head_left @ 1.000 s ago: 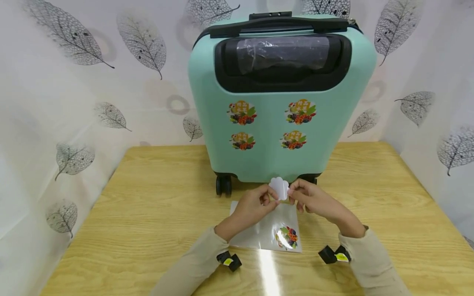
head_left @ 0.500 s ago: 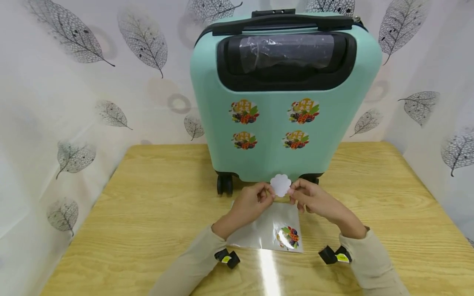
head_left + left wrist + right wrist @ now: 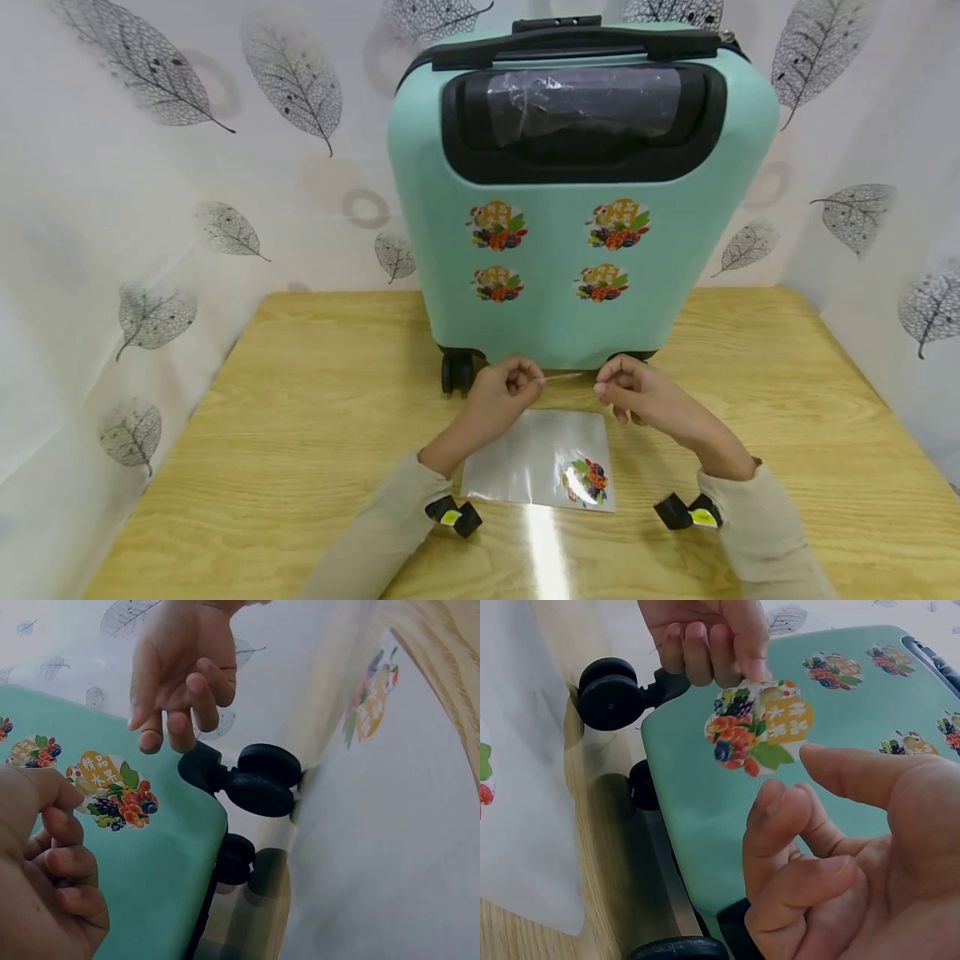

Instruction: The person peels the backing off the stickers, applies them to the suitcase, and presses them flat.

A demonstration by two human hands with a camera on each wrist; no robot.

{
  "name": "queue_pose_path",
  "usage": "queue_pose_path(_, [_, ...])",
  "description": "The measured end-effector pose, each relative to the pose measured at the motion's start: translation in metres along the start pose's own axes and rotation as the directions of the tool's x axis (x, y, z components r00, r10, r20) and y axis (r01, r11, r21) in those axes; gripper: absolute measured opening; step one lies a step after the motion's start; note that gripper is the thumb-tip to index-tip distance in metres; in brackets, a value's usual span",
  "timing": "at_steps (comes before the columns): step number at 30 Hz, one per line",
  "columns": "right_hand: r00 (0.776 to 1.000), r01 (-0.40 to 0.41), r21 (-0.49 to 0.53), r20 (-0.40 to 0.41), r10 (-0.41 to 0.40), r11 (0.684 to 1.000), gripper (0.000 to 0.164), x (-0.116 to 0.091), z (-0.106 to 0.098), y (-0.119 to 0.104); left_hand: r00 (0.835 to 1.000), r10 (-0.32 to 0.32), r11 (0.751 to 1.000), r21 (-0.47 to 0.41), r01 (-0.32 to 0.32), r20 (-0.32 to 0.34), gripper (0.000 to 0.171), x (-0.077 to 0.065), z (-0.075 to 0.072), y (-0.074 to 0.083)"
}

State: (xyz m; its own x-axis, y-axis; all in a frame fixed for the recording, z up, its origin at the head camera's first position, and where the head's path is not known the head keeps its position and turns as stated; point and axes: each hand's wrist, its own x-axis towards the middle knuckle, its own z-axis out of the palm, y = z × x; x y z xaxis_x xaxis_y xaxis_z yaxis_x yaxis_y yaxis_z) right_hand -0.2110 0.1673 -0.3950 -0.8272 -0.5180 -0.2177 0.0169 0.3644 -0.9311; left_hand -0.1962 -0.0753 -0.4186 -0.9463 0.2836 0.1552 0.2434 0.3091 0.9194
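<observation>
My left hand (image 3: 501, 402) pinches a scalloped fruit sticker (image 3: 757, 727) by its edge, just in front of the suitcase's lower edge. In the head view this sticker is nearly edge-on, a thin line; its printed face shows in both wrist views. My right hand (image 3: 663, 407) hovers beside the sticker's other edge, thumb and fingers apart, holding nothing. Behind stands an upright mint-green suitcase (image 3: 551, 329) bearing several matching fruit stickers in two rows. Below the hands lies a glossy white sheet (image 3: 510, 467) with one fruit sticker (image 3: 588, 481) near its lower right corner.
The suitcase stands on black wheels (image 3: 456, 372) at the back of the wooden table (image 3: 315, 433). Its black handle recess (image 3: 585, 167) is partly covered by clear film. Leaf-patterned cloth (image 3: 300, 200) rises behind and at both sides.
The sticker has turned from its white back facing the head camera to nearly edge-on. The right hand's fingers have let go of its edge, and the left hand has shifted slightly left.
</observation>
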Motion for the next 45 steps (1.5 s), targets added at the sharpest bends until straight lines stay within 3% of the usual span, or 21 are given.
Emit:
queue_pose_path(9, [1.0, -0.009, 0.003, -0.014, 0.009, 1.0, 0.035, 0.001, 0.004, 0.001, 0.997, -0.059, 0.994, -0.092, 0.063, 0.05, 0.012, -0.002, -0.006, 0.004])
queue_pose_path(16, [0.999, 0.034, 0.017, -0.016, -0.033, 0.999, 0.033, 0.003, 0.007, 0.001, 0.989, -0.12, 0.977, -0.166, 0.134, 0.089, 0.016, -0.003, -0.006, 0.004])
queue_pose_path(30, [0.993, 0.103, 0.011, -0.059, -0.102, 0.995, 0.027, 0.008, 0.016, 0.002, 0.99, -0.113, 0.975, -0.183, 0.127, 0.085, 0.015, -0.003, -0.011, 0.005])
queue_pose_path(45, [0.976, 0.165, -0.095, -0.13, -0.177, 0.982, 0.021, 0.019, 0.038, -0.012, 0.994, -0.093, 0.989, -0.121, 0.086, -0.053, 0.011, -0.003, -0.026, 0.003])
